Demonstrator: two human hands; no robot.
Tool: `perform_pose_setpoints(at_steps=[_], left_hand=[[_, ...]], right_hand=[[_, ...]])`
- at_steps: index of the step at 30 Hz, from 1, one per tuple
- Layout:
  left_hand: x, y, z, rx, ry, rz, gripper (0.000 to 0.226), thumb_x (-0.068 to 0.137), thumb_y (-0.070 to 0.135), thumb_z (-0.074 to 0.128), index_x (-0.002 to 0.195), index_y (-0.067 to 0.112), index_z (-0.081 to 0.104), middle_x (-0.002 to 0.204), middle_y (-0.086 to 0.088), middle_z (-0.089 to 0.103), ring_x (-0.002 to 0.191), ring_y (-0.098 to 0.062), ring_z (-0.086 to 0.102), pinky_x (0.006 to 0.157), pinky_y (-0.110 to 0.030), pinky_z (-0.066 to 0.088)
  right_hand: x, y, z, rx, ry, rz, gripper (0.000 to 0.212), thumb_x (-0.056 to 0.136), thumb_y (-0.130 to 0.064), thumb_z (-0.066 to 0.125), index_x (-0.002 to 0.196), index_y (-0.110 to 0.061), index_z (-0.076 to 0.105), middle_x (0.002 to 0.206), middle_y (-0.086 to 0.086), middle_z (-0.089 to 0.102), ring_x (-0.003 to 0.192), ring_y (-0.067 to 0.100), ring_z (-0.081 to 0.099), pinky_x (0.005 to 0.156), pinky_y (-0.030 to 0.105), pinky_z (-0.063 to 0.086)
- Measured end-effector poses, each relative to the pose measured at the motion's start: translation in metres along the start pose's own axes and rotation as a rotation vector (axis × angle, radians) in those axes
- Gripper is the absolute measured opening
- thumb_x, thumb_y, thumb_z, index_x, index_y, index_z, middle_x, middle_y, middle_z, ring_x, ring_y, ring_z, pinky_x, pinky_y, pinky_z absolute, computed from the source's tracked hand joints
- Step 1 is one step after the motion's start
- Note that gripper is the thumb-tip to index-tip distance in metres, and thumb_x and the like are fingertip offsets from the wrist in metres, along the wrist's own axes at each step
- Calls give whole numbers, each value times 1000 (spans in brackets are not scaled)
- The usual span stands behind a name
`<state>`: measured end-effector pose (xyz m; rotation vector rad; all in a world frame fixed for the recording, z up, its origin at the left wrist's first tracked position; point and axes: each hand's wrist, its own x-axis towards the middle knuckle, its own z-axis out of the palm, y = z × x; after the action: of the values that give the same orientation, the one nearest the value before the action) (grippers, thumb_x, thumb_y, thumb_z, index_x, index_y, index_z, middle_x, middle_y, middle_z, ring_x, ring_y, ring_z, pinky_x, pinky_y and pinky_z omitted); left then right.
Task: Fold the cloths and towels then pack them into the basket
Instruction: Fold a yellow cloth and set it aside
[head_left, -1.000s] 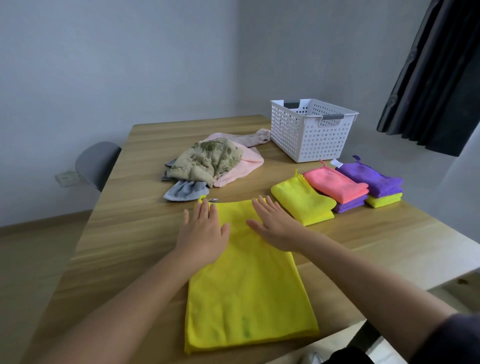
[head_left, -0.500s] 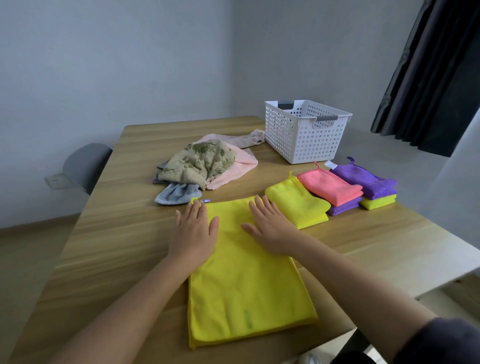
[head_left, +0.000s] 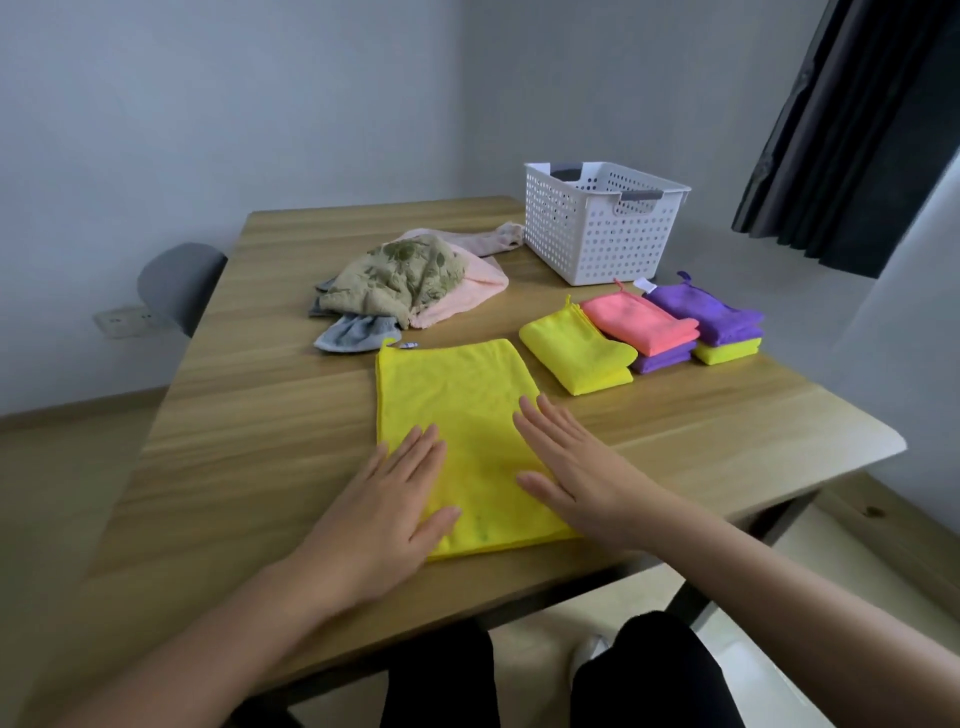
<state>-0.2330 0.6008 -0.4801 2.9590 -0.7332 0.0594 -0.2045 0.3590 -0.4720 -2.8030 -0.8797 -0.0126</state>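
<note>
A yellow cloth (head_left: 467, 410), already doubled lengthwise by the look of it, is being pressed flat on the desk (head_left: 249, 426). The left hand (head_left: 400, 499) is laid palm-down on its near left part, the fingers (head_left: 418, 457) straight and slightly spread, with nothing gripped. The right hand (head_left: 566, 467) is laid likewise on the near right part, its fingers straight and nothing held. A bare strip of cloth is left between the two sets of fingers, and the far half lies flat just beyond the fingertips.

Well beyond the left fingers a heap of unfolded towels (head_left: 405, 280) is seen. Beyond and to the right of the right fingers, folded cloths (head_left: 639, 325) are stacked in yellow, pink and purple. Farther still stands the white basket (head_left: 597, 244), whose inside is mostly hidden.

The folding step is judged to be in hand, at the smoothing of a crease. For the next move an end of the cloth would need to be pinched at both corners and carried over squarely, so that the finished size matches the stacked ones. The heap is yet to be folded, and packing appears not yet begun.
</note>
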Motion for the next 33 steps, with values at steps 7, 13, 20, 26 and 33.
perform_pose_setpoints(at_steps=[7, 13, 20, 26, 33], left_hand=[[-37, 18, 3, 62, -150, 73, 111, 56, 88, -19, 143, 20, -24, 146, 4, -36, 138, -9, -31, 114, -30, -16], [-65, 29, 14, 137, 6, 127, 83, 77, 59, 33, 143, 9, 30, 146, -19, 38, 132, -30, 42, 105, -46, 36], [-79, 16, -13, -572, 172, 72, 32, 76, 54, 50, 103, 46, 66, 109, 26, 66, 104, 11, 57, 86, -12, 43], [-20, 7, -42, -1083, 347, -310, 17, 92, 11, 57, 83, 23, 65, 67, 16, 70, 64, 6, 63, 58, -9, 46], [49, -23, -37, -714, 273, -631, 29, 94, 29, 50, 73, 9, 55, 72, -11, 56, 69, -25, 54, 61, -33, 38]], right_hand=[[-56, -3, 14, -193, -102, -126, 104, 76, -82, 26, 151, -16, -5, 157, 3, -10, 144, 17, -17, 115, 32, -12], [-85, -1, 25, -177, 123, -231, 88, 66, -2, 67, 145, -15, 29, 149, 9, 36, 137, 25, 33, 109, 43, 27], [-94, -8, -10, 406, 164, 21, 27, 90, -15, 57, 111, -30, 67, 107, -11, 69, 100, 4, 61, 89, 23, 47], [-25, -15, -40, 967, 374, 247, 11, 92, -11, 59, 91, -13, 70, 93, 10, 71, 83, 13, 63, 78, 33, 52], [67, 3, -33, 753, 263, 610, 23, 90, -16, 52, 67, -9, 53, 68, 7, 56, 67, 22, 54, 58, 29, 42]])
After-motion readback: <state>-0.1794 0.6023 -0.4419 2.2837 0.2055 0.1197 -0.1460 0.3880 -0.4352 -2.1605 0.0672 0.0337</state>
